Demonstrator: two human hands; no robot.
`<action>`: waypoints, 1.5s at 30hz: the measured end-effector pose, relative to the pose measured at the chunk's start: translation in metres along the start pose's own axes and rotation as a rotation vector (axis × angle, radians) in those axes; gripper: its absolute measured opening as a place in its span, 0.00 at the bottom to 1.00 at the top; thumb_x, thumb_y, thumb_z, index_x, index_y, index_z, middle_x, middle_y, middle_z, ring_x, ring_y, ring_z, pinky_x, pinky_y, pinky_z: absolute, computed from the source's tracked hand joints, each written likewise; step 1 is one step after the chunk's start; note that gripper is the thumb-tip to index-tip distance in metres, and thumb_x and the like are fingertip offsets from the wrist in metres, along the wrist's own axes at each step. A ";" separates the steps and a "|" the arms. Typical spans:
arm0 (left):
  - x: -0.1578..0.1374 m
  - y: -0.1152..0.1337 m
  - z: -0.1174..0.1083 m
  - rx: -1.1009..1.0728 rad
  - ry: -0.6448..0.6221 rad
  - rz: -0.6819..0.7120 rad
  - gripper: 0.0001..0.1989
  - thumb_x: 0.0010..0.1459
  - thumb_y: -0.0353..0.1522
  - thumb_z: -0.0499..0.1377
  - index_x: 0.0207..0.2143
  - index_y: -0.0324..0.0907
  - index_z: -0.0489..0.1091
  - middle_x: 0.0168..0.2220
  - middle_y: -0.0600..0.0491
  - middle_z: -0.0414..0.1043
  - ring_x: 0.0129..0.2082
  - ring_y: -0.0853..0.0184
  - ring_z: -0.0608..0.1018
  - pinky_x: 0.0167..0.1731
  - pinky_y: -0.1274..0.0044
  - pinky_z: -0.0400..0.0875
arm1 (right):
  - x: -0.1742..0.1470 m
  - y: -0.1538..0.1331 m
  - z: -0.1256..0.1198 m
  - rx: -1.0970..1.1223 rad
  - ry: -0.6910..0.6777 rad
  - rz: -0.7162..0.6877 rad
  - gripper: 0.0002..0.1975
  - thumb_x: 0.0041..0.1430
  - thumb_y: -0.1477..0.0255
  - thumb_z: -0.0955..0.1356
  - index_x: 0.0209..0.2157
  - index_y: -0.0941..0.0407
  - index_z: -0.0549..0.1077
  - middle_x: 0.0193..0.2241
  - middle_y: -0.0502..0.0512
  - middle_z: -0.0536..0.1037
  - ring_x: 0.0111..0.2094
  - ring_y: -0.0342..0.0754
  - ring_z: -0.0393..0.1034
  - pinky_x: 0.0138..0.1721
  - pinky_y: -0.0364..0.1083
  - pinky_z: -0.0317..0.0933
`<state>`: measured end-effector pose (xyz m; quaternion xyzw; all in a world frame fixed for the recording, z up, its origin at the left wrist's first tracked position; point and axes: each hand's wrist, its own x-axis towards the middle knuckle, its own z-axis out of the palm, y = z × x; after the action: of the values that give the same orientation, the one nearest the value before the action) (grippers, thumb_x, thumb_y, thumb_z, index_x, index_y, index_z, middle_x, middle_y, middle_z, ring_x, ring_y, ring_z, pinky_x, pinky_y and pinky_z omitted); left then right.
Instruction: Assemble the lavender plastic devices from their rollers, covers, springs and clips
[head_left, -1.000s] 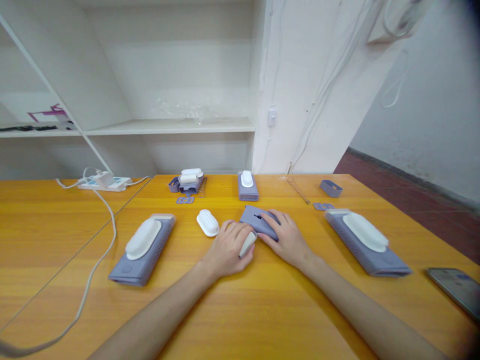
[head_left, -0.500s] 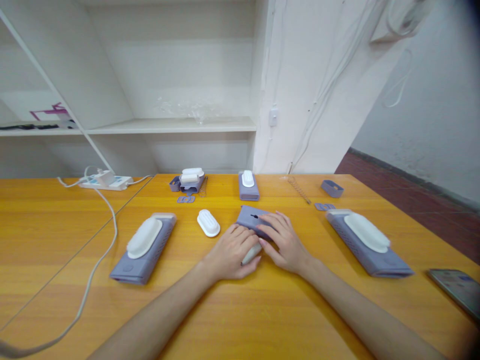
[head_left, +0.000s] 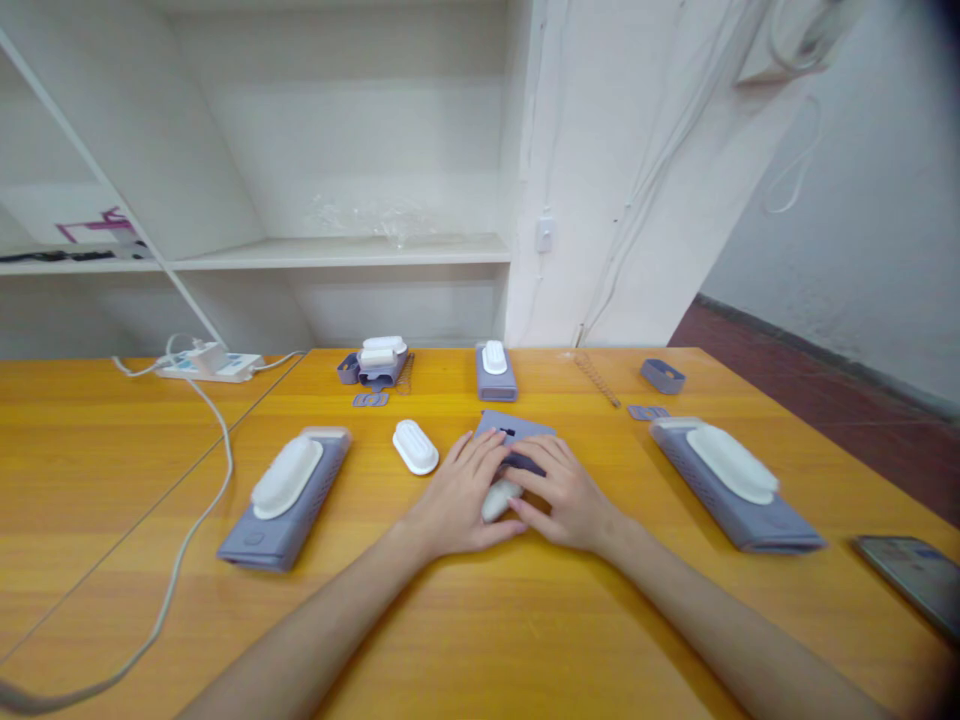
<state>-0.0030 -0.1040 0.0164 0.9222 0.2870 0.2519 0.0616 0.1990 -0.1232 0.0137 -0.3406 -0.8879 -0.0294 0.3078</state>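
Between my hands lies a purple plastic housing [head_left: 525,424] with a dark slot in its top, flat on the table. A white rounded piece [head_left: 499,500] shows at its near end, in the gap between my hands. My left hand [head_left: 469,495] rests its fingers over the housing's left side, with its thumb curling below the white piece. From the right, my right hand [head_left: 566,490] bends its fingers over the housing, its thumb by the white piece. My fingers partly hide both parts. A loose white oval piece [head_left: 415,447] sits left of my hands.
Similar purple housings with white ovals lie at left [head_left: 289,500], right [head_left: 739,485] and back [head_left: 496,372]. Farther off are a spring [head_left: 598,380], a purple cap [head_left: 663,376] and a flat purple plate [head_left: 648,412]. A power strip [head_left: 210,365] and a phone [head_left: 911,575] flank the area.
My left fingers have straightened and moved forward onto the housing. More of the white rounded piece shows between my hands. My right hand has shifted slightly.
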 end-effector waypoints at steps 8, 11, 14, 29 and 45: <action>0.001 0.004 -0.002 0.046 0.002 -0.013 0.36 0.50 0.50 0.56 0.56 0.39 0.55 0.60 0.40 0.55 0.62 0.54 0.56 0.59 0.57 0.48 | 0.004 -0.005 -0.008 -0.002 -0.079 0.039 0.18 0.54 0.66 0.66 0.48 0.51 0.70 0.55 0.59 0.63 0.54 0.55 0.56 0.53 0.58 0.53; 0.001 0.005 -0.001 0.062 0.005 -0.013 0.37 0.49 0.52 0.56 0.55 0.39 0.55 0.60 0.39 0.56 0.61 0.53 0.56 0.58 0.57 0.49 | 0.005 -0.007 -0.009 0.003 -0.091 0.047 0.21 0.52 0.64 0.67 0.49 0.53 0.68 0.55 0.60 0.63 0.54 0.55 0.56 0.53 0.58 0.53; 0.001 0.006 0.000 0.075 0.013 -0.016 0.36 0.49 0.53 0.56 0.54 0.40 0.57 0.59 0.40 0.57 0.60 0.52 0.57 0.57 0.57 0.50 | 0.005 -0.005 -0.006 -0.001 -0.057 0.057 0.18 0.50 0.62 0.68 0.43 0.55 0.70 0.52 0.61 0.66 0.53 0.55 0.58 0.52 0.58 0.55; 0.002 0.011 0.001 0.219 0.080 -0.129 0.33 0.49 0.54 0.54 0.49 0.41 0.62 0.49 0.41 0.64 0.48 0.51 0.66 0.48 0.59 0.58 | -0.003 0.006 0.002 -0.048 0.103 0.082 0.08 0.51 0.65 0.67 0.28 0.55 0.67 0.43 0.59 0.69 0.45 0.54 0.62 0.46 0.56 0.57; 0.002 0.010 0.001 0.270 0.080 -0.178 0.24 0.52 0.47 0.55 0.47 0.42 0.63 0.47 0.43 0.64 0.46 0.53 0.66 0.48 0.59 0.57 | -0.005 0.009 0.002 -0.103 0.097 0.109 0.09 0.54 0.66 0.65 0.26 0.55 0.63 0.26 0.52 0.68 0.32 0.48 0.61 0.38 0.50 0.52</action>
<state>0.0045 -0.1112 0.0189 0.8822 0.4012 0.2409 -0.0521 0.2071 -0.1188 0.0078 -0.4018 -0.8494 -0.0749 0.3338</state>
